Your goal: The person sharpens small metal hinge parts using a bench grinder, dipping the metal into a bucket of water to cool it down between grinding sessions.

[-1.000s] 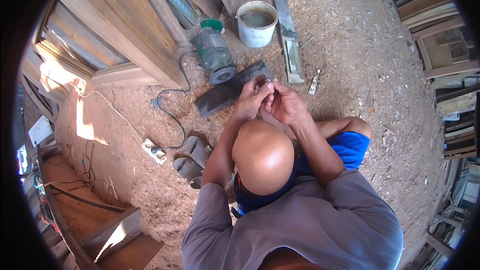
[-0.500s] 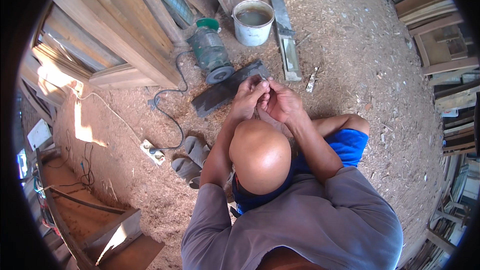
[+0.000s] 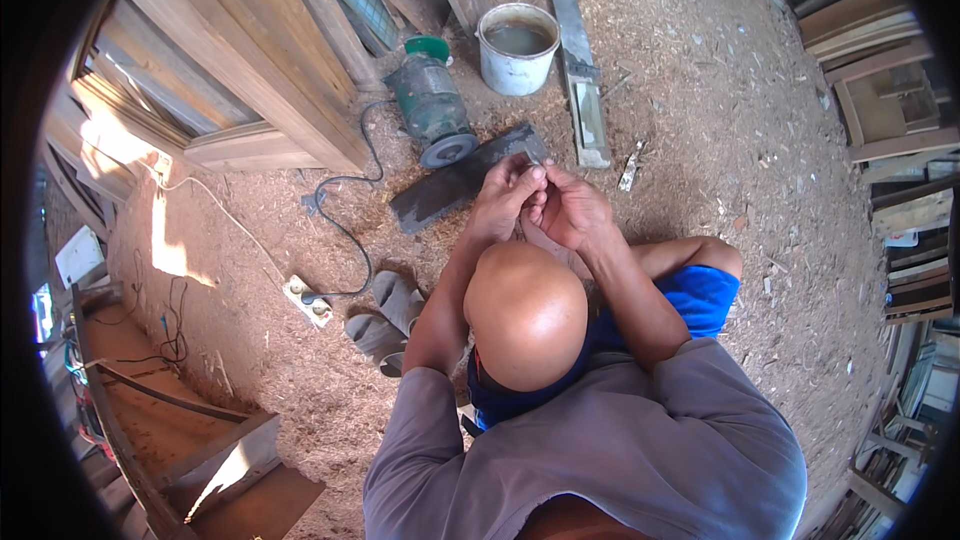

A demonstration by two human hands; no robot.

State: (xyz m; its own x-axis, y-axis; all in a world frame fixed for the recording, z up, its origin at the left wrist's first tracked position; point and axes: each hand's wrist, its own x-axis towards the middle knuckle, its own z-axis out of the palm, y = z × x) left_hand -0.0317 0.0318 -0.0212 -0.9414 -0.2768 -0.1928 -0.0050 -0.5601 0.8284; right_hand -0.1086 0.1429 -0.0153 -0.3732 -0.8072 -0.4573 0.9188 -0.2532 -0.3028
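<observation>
My left hand point(image 3: 500, 202) and my right hand point(image 3: 575, 212) meet in front of my raised knee point(image 3: 527, 315), fingers pinched together. Between the fingertips there seems to be a small, thin greyish piece, too small to name. Just beyond my left hand, a dark flat board point(image 3: 435, 195) lies slantwise on the ground. At its far side rests a green electric grinder point(image 3: 430, 100) with a grey round disc point(image 3: 448, 149) facing me.
A white bucket of cloudy water point(image 3: 518, 65) stands beyond the board, beside a long narrow plank holding a pale block point(image 3: 588, 115). A power strip point(image 3: 307, 302) and grey footwear point(image 3: 385, 325) lie left. Timber point(image 3: 240, 50) leans at far left; wood shavings cover the ground.
The whole view has shifted slightly, with the ground items sitting a little further right. Both hands stay together at the fingertips, with only a slight change of finger position.
</observation>
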